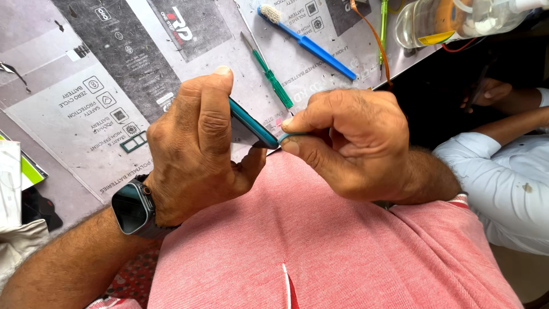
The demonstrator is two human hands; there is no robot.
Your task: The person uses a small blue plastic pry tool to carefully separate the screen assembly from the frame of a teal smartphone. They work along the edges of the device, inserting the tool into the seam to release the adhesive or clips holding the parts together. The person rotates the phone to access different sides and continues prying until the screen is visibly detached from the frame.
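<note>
My left hand [197, 143] grips a thin teal phone [251, 123] edge-on, thumb laid along its upper side. A dark smartwatch [131, 207] sits on that wrist. My right hand [349, 140] pinches a small teal-handled tool [291, 137] between thumb and forefinger, its tip touching the phone's lower right corner. Both hands hover just above my pink shirt [320, 240], close to my body. Most of the phone is hidden behind my left hand.
The bench is covered with grey printed cardboard [86, 103]. On it lie a green screwdriver [273, 80], a blue toothbrush [311, 43], an orange wire [377, 43] and a clear plastic bottle [452, 20]. Another person in a light blue shirt [503, 183] sits at the right.
</note>
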